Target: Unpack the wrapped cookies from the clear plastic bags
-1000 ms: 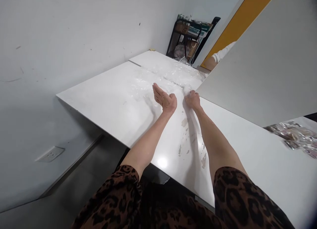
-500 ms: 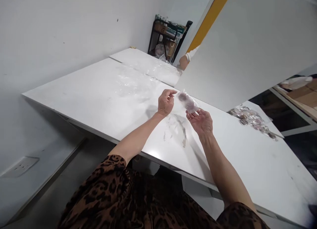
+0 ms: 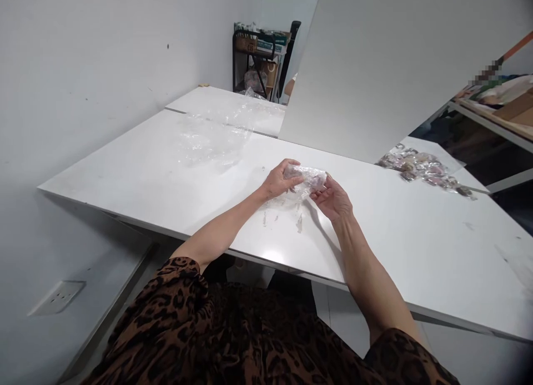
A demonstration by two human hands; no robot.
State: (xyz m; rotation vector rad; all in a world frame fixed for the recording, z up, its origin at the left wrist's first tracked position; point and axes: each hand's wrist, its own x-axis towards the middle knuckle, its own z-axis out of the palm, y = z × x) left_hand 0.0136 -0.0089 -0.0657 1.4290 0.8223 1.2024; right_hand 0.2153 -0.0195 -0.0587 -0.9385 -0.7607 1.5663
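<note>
Between my two hands, a little above the table, is a small clear plastic packet with pinkish-brown contents I cannot make out. My left hand grips its left end, the thumb lying across the front. At the other end, the fingers of my right hand are closed on its right edge. The plastic is crinkled and shiny, and part of it hangs below the fingers. Dark marks or reflections show on the white table underneath.
Loose clear plastic bags lie at the back left of the table. Several small wrapped packets are heaped at the right, beside an upright grey panel. A black cart stands beyond the table, by the wall.
My left hand, apart from the packet before, now holds its left end. The packet has turned more level and sits slightly lower. The view has shifted a little.
</note>
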